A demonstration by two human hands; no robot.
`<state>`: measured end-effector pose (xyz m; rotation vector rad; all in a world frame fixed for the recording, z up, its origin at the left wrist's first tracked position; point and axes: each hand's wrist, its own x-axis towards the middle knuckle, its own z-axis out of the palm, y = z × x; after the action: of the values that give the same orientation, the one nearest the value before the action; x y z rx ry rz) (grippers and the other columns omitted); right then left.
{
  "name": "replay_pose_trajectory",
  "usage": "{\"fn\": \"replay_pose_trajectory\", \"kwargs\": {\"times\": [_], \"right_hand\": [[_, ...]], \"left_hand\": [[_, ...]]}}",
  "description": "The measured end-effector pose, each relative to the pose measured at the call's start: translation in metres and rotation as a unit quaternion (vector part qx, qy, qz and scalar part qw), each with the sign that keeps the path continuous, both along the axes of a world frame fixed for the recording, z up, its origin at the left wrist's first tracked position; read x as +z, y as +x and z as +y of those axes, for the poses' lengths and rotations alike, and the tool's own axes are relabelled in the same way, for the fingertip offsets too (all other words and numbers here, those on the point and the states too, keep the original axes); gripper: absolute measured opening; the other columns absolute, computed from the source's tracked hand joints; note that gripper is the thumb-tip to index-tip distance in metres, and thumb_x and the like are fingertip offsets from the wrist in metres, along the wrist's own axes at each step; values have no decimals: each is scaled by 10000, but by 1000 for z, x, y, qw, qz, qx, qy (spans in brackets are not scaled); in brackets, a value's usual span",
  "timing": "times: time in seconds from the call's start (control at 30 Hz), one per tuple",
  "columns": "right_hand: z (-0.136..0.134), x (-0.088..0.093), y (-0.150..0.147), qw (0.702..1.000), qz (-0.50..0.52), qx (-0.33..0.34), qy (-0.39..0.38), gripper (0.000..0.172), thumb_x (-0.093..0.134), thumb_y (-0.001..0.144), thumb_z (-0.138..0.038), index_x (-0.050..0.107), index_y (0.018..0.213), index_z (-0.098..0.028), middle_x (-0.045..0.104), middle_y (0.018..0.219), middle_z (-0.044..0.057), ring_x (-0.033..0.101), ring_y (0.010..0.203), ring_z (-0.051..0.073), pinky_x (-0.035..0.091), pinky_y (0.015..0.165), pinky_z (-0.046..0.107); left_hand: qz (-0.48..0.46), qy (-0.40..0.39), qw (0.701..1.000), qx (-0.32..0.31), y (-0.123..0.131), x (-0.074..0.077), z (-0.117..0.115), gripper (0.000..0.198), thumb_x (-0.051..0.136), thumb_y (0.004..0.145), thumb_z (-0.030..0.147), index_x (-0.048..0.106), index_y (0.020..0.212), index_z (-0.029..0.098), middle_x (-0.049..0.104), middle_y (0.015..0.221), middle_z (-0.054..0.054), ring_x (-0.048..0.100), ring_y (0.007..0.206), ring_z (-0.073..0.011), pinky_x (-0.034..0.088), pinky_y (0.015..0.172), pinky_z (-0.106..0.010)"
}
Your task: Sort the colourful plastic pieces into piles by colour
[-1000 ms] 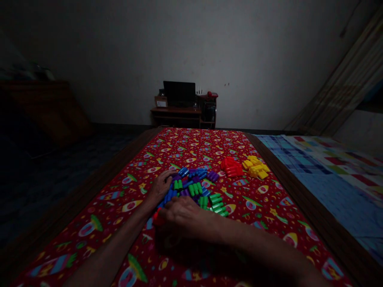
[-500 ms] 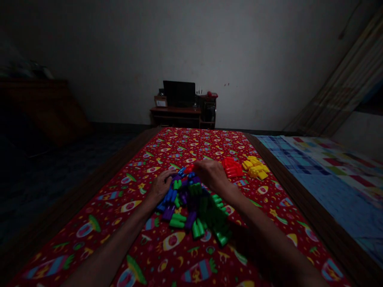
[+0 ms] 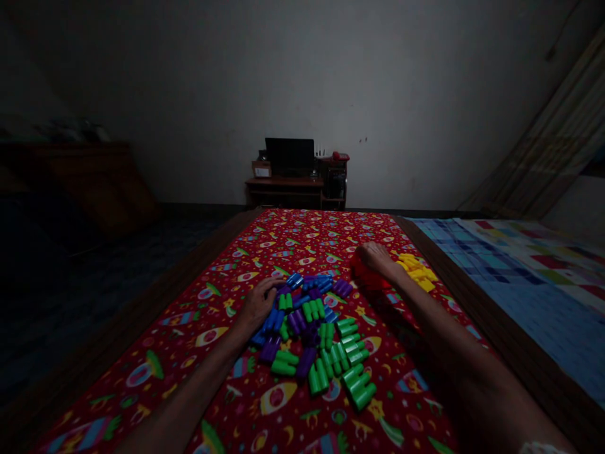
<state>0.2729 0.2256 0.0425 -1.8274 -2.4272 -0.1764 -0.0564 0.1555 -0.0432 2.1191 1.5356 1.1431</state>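
Note:
On a red patterned cloth [image 3: 189,372] lies a mixed heap of plastic toy building blocks. It holds several green blocks [image 3: 363,392], blue blocks [image 3: 273,320] and purple blocks [image 3: 297,321]. My left hand [image 3: 258,304] rests at the heap's left edge, fingers reaching loosely over the blue and purple blocks, gripping none. Farther right, my right hand [image 3: 375,255] is over the pile of red blocks [image 3: 371,277], its fingers closed and pointing down. Red shows at the fingertips, apparently a red block, though the hand partly hides it.
Yellow blocks [image 3: 416,271] sit in a pile right of the red ones, close to my right forearm. A brown border [image 3: 444,271] edges the cloth. Beyond the far end stands a desk [image 3: 283,183] with a monitor [image 3: 290,156]. Blue checked bedding [image 3: 491,302] spreads out at right.
My right hand has moved right from the mixed heap to the red pile. The red block at the heap's far side is gone from there. My left hand stays at the heap.

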Motion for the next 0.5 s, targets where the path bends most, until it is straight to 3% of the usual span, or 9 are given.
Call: {"fn": "replay_pose_trajectory", "kwargs": {"times": [0.13,0.27,0.37,0.5], "right_hand": [[-7,7,4,1000,5,5,2,353,372,891,-93,673,1074,-82,676,951,189,604,865,215,372,702,271],[-24,11,-12,997,57,52,26,334,372,890,-99,682,1016,-100,684,861,145,598,782,188,353,666,259],[-35,0,-36,981,115,153,-12,303,385,932,-178,683,933,-121,675,773,92,590,702,159,352,633,242],[-46,-28,-71,950,200,234,-51,335,350,994,-296,631,1089,-141,687,967,98,621,884,169,422,765,251]], "left_hand": [[0,-5,1000,4,1,1,-2,341,430,804,272,715,975,193,694,1155,-75,623,1105,-229,463,1008,-418],[-7,-2,1000,1,2,2,-3,336,436,805,273,717,979,209,701,1138,-58,625,1092,-220,470,1001,-403],[-11,-1,1000,6,2,1,-2,338,437,799,267,719,977,209,700,1141,-53,623,1095,-218,472,1000,-396],[-12,-3,1000,14,2,0,0,355,422,812,266,710,1014,217,707,1132,-46,630,1084,-216,474,997,-394]]}}
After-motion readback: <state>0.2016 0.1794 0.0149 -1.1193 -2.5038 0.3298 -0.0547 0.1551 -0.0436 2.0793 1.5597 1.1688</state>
